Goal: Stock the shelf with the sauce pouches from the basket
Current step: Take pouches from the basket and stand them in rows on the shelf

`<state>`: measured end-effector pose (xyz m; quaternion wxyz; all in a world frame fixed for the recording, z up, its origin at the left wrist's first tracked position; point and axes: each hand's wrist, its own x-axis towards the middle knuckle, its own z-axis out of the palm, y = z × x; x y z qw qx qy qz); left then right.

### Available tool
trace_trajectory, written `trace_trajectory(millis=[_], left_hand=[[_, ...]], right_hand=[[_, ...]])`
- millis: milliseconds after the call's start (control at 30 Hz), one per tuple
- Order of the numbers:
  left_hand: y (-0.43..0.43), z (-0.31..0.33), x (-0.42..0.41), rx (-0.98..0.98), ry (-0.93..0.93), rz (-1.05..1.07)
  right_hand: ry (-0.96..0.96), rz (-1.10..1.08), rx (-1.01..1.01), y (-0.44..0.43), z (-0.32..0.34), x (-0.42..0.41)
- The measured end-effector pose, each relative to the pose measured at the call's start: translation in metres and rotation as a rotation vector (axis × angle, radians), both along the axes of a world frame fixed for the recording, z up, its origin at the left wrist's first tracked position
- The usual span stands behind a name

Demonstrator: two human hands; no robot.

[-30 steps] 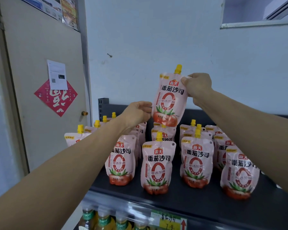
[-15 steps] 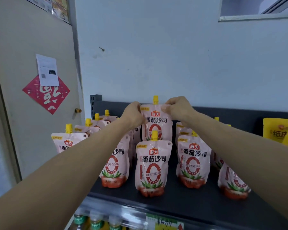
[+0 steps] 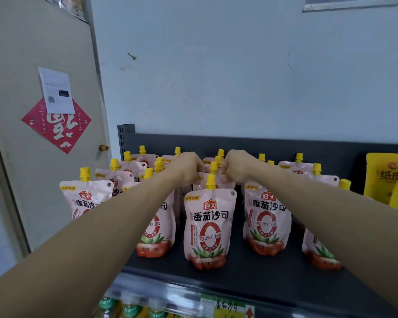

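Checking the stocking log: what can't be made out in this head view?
Basket: outside the head view altogether.
Held pouch: the left hand, the right hand and the front pouch hide most of its body.
Price label: blurred, cut off by the bottom edge.
Yellow packets: cut off by the right edge.

I am reading the sauce pouch (image 3: 208,228) at the centre of the frame: it is showing the brand 海天, then 番茄沙司, and 零添加酱 across a big red 0. The yellow packet (image 3: 386,177) at the right edge is showing 纸皮. The red diamond (image 3: 56,129) at the left is carrying an upside-down 福. The price tag (image 3: 230,309) at the bottom edge is showing writing too blurred for me to read.
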<state>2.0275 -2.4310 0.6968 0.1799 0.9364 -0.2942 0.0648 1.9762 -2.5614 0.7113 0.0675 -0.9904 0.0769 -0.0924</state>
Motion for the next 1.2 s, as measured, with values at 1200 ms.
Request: trace_trajectory(millis=[1200], left_hand=[[0.047, 0.002, -0.082, -0.030, -0.171, -0.233]], right_hand=[[-0.190, 0.008, 0.045, 0.034, -0.023, -0.102]])
